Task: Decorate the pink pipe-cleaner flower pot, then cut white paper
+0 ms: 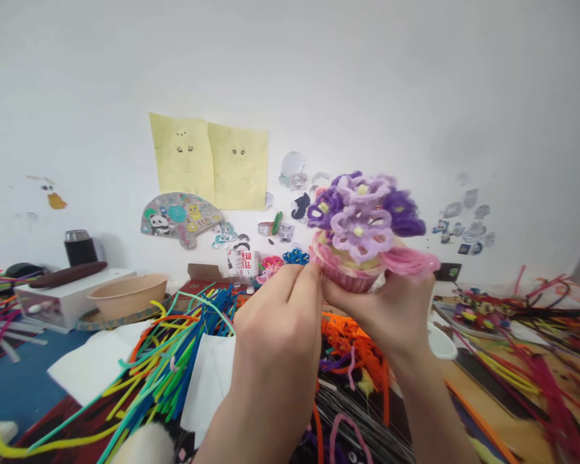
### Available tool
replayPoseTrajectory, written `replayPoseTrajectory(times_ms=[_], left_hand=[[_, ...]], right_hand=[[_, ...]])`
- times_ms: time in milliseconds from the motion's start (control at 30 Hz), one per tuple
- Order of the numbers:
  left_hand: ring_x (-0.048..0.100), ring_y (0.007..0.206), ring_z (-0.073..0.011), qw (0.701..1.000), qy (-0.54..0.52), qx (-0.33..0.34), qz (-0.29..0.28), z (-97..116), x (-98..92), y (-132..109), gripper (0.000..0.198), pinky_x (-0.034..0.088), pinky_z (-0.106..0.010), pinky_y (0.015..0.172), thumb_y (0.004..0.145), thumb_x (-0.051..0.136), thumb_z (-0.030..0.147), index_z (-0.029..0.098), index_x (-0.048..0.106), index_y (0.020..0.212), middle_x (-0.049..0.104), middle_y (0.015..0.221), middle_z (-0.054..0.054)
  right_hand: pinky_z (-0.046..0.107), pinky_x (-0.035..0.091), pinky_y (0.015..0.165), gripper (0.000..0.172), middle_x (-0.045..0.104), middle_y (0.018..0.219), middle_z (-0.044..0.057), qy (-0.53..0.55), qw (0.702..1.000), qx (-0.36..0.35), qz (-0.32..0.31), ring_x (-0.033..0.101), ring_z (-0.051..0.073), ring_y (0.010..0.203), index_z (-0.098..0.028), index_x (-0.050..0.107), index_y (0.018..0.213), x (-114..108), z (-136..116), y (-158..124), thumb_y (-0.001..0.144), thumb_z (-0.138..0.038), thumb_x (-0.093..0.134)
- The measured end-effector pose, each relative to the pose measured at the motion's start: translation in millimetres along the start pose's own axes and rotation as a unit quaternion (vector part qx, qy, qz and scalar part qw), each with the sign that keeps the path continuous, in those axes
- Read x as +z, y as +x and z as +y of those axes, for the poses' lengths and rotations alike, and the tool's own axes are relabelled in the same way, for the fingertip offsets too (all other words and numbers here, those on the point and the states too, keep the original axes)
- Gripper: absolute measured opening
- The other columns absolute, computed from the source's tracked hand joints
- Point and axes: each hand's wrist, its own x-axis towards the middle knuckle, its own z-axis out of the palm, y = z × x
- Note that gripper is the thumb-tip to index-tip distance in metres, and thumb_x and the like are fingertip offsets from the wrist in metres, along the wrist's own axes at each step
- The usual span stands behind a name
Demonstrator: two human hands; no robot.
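Held up in front of the wall is a small pink pot (348, 274) of pipe-cleaner flowers (362, 229), pale lilac and dark purple with yellow centres. My right hand (391, 303) grips the pot from below and the right side. A pink fuzzy loop (410, 261) sticks out to the right above that hand. My left hand (280, 322) is closed against the pot's left side, back of the hand towards me. Its fingertips are hidden, so what they pinch there cannot be seen.
Bundled green, blue and yellow pipe cleaners (174, 361) lie left of my hands, orange ones (352, 341) between them. A tan bowl (128, 293), a white box (67, 299) and a dark flask (80, 248) stand at left. A tray (473, 319) of colourful pieces sits at right.
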Motion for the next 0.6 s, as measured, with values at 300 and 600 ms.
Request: replayPoseTrajectory(times_ms=[300, 600], left_hand=[[0.056, 0.053, -0.0096, 0.996, -0.072, -0.041, -0.021, -9.0, -1.5, 7.1, 0.012, 0.043, -0.022, 0.052, 0.084, 0.060, 0.012, 0.015, 0.069, 0.076, 0.064, 0.064, 0.001], [0.054, 0.054, -0.0099, 0.986, -0.129, -0.101, -0.035, -11.3, 0.1, 5.3, 0.012, 0.045, -0.022, 0.053, 0.081, 0.058, 0.009, 0.013, 0.067, 0.074, 0.061, 0.062, 0.000]], right_hand=[[0.036, 0.049, 0.065, 0.029, 0.069, 0.080, 0.005, 0.011, 1.000, -0.005, -0.026, 0.065, 0.025, 0.073, -0.020, 0.067, 0.083, 3.4, -1.1, -2.6, 0.059, -0.031, 0.079], [0.036, 0.046, 0.058, 0.028, 0.064, 0.071, 0.005, -0.019, 1.000, -0.011, -0.008, 0.062, 0.024, 0.065, -0.020, 0.063, 0.073, 5.5, -1.4, -4.1, 0.057, -0.035, 0.080]])
